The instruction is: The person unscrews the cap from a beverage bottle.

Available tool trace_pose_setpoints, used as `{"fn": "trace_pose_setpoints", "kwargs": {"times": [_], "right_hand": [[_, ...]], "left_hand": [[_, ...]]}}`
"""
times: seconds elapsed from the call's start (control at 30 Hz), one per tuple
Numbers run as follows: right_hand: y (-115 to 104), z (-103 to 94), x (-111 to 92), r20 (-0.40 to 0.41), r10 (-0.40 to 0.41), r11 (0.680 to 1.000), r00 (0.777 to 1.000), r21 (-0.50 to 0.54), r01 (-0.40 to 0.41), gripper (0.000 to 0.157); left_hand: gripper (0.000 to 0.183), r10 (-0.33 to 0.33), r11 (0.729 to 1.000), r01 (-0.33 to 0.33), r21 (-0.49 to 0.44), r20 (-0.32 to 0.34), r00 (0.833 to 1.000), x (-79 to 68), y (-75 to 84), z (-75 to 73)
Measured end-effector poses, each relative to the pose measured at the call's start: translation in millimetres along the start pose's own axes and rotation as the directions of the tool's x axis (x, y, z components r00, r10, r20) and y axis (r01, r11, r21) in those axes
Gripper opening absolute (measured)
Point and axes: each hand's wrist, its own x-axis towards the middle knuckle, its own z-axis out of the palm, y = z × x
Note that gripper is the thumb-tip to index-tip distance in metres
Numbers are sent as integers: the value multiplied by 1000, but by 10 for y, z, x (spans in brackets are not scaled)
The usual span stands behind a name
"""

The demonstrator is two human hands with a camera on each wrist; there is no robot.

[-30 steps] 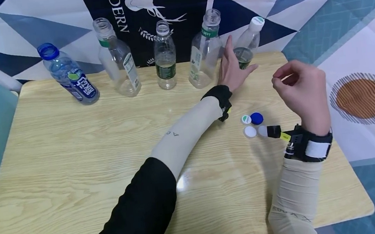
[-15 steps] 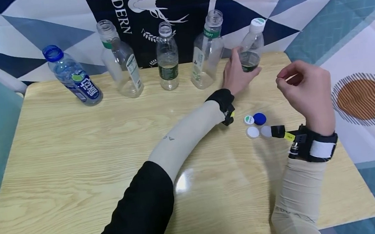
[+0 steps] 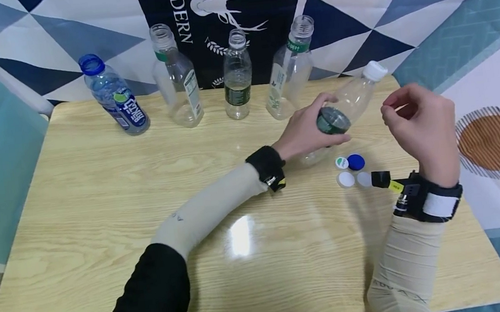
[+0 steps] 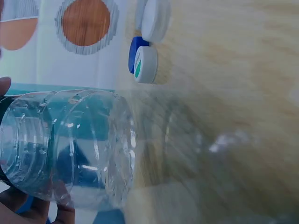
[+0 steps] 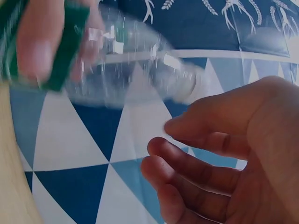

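Observation:
My left hand grips a clear plastic bottle round its green label. The bottle tilts to the right, with a white cap on its neck pointing towards my right hand. In the left wrist view the base of the bottle shows clear ridged plastic above the wood. My right hand holds nothing; its fingers hang loosely curled, thumb apart from them in the right wrist view. The cap end of the bottle is close to those fingers and blurred.
Several loose caps lie before the bottle: a green-and-white cap, a blue cap and white ones. Along the back edge stand uncapped bottles: one blue-labelled, two large clear ones and a small one. A patterned cloth hangs behind.
My left hand has closed round the bottle at the back right and brought it nearer, tilting it towards my right hand. The right hand keeps nearly the same pose.

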Motion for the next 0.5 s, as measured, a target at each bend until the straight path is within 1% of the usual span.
{"fn": "trace_pose_setpoints", "kwargs": {"times": [0.07, 0.13, 0.23, 0.37, 0.5], "right_hand": [[-36, 18, 9, -9, 1, 1000, 1000, 26, 0, 20], [-78, 59, 14, -14, -19, 998, 1000, 58, 20, 20], [-169, 158, 7, -8, -84, 988, 996, 128, 85, 22], [-342, 318, -24, 19, -183, 964, 983, 202, 175, 29], [-511, 462, -73, 53, -245, 947, 968, 225, 228, 39]], "left_hand": [[85, 23, 1000, -23, -7, -10, 1000, -162, -43, -96], [85, 38, 999, -38, 1, -24, 999, -327, -78, -205], [87, 54, 998, -52, 37, -61, 997, -587, -136, -392], [88, 53, 992, -36, 120, -143, 988, -907, -232, -664], [86, 24, 985, 10, 174, -194, 981, -1135, -293, -906]]}}
